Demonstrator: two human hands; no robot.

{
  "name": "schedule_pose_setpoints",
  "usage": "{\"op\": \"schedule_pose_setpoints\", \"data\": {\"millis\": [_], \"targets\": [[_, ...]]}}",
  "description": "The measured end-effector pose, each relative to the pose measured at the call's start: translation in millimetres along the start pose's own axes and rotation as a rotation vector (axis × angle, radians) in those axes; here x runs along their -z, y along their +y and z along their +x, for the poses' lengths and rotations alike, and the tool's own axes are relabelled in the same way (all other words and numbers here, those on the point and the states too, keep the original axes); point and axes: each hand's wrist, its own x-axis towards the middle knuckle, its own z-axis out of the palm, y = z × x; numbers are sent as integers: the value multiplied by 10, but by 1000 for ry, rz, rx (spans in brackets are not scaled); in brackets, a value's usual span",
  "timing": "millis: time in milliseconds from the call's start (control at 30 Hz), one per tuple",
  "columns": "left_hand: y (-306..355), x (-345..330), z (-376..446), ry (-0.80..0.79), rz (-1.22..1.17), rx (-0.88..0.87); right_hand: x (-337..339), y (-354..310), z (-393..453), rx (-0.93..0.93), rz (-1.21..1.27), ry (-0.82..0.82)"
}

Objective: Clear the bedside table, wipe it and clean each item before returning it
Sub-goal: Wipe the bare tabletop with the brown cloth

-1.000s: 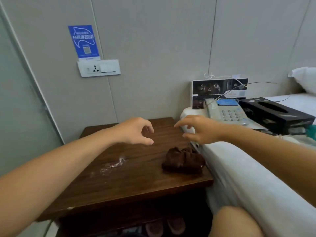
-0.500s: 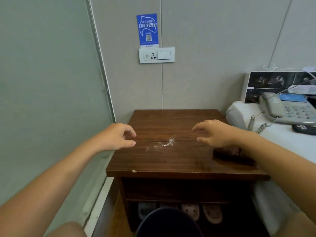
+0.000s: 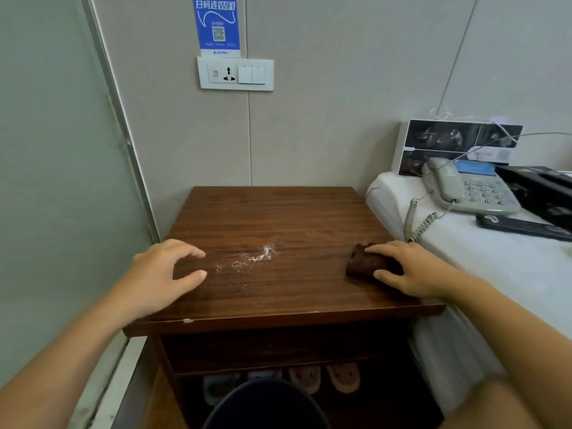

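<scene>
Two hands over the bedside table (image 3: pixel 278 212), cleared for wiping: left hand (image 3: pixel 161 274) loosely curled and empty beside the white crumbs (image 3: pixel 250 258); right hand (image 3: pixel 411 267) closing on the brown cloth (image 3: pixel 362 261) at the table's right edge, apparently to sweep leftward next.

Bedside table (image 3: pixel 278 218): dark wood grain, semi-gloss, dusted with white powder (image 3: pixel 252 258). Cloth (image 3: pixel 360 263): brown, nubbly fabric. Telephone (image 3: pixel 470 187): matt grey plastic. Bed sheet (image 3: pixel 507 267): white smooth cloth.
</scene>
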Motion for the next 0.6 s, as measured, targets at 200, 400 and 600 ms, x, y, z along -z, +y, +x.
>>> {"op": "schedule_pose_setpoints", "data": {"millis": [200, 400, 600], "targets": [[-235, -185, 21, 122, 139, 63, -101, -9, 254, -13, 169, 240], [-143, -301, 28, 164, 204, -88, 135, 198, 881, -126, 85, 89], [522, -390, -37, 243, 285, -529, -129, 112, 661, -109, -25, 30]]}}
